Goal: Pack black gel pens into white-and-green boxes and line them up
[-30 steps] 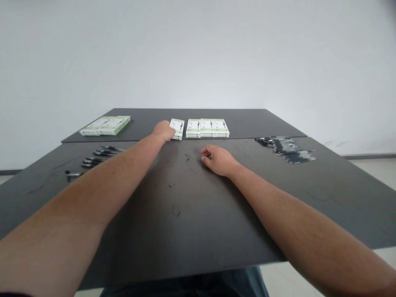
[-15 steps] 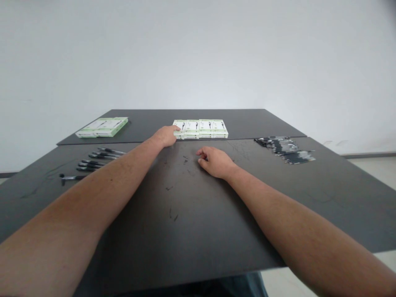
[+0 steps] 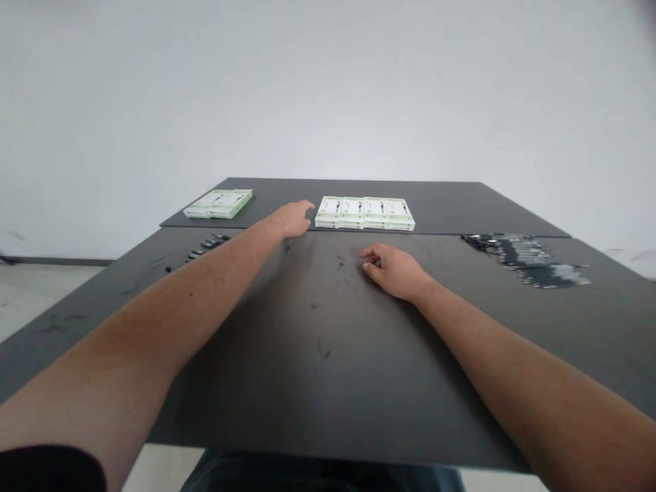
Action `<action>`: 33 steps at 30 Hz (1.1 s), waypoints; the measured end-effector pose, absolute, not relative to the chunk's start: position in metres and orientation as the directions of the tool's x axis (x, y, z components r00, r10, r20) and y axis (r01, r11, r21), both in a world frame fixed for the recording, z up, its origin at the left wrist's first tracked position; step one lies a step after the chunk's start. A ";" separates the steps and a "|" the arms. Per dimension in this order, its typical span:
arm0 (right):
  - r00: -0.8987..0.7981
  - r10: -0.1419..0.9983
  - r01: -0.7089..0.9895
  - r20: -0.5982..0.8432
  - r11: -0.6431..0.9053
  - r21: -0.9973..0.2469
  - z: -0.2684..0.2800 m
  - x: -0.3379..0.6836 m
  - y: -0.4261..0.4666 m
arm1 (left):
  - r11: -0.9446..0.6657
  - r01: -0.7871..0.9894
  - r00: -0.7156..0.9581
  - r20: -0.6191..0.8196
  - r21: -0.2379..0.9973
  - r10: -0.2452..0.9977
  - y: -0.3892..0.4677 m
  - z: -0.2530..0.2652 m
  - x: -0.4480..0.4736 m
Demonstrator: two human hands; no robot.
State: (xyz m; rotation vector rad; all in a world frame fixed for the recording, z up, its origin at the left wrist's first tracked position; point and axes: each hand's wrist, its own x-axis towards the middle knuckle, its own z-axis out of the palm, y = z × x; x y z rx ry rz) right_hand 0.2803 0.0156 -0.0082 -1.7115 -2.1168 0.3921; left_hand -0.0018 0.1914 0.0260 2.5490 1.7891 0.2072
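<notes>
A row of white-and-green boxes (image 3: 352, 206), each printed with a pen picture, lies in the middle of the far table section. Just left of that row is my left hand (image 3: 294, 219), thumb and forefinger apart, holding nothing. A narrow gap separates its fingertips from the nearest box. My right hand (image 3: 388, 266) rests on the dark table (image 3: 307, 383) in front of the boxes, its fingers loosely curled and apart from the thumb, with nothing seen in it.
Two side-by-side stacks of similar boxes (image 3: 219, 203) lie at the far left. Several pens (image 3: 208, 244) are partly hidden behind my left forearm. On the right lies a spread of pens and thin refills (image 3: 527, 256). A seam crosses the table.
My left hand has come off the leftmost box and now sits apart from it. The whole view has swung left, shifting everything rightward. The right hand keeps its pose on the table.
</notes>
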 end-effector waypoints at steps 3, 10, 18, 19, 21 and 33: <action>-0.173 0.979 0.871 0.111 0.205 -0.446 -0.008 0.280 0.015 | -0.268 0.961 0.260 0.105 0.062 0.960 0.195 0.035 -0.043; -0.144 0.985 0.882 0.090 0.170 -0.439 -0.006 0.279 0.013 | 0.058 0.998 -0.056 0.162 -0.007 0.985 0.219 0.042 -0.148; -0.117 0.986 0.888 0.123 0.159 -0.431 -0.013 0.279 0.015 | 0.178 0.984 -0.174 0.135 -0.017 0.975 0.257 0.029 -0.199; -0.115 0.985 0.887 0.130 0.161 -0.432 -0.014 0.280 0.015 | 0.173 0.985 -0.170 0.132 -0.013 0.976 0.260 0.026 -0.199; -0.111 0.984 0.887 0.140 0.162 -0.432 -0.016 0.280 0.016 | 0.168 0.986 -0.167 0.132 0.002 0.977 0.264 0.021 -0.195; -0.111 0.985 0.884 0.130 0.158 -0.440 -0.016 0.281 0.016 | 0.248 0.961 -0.265 0.151 0.122 0.952 0.262 0.025 -0.158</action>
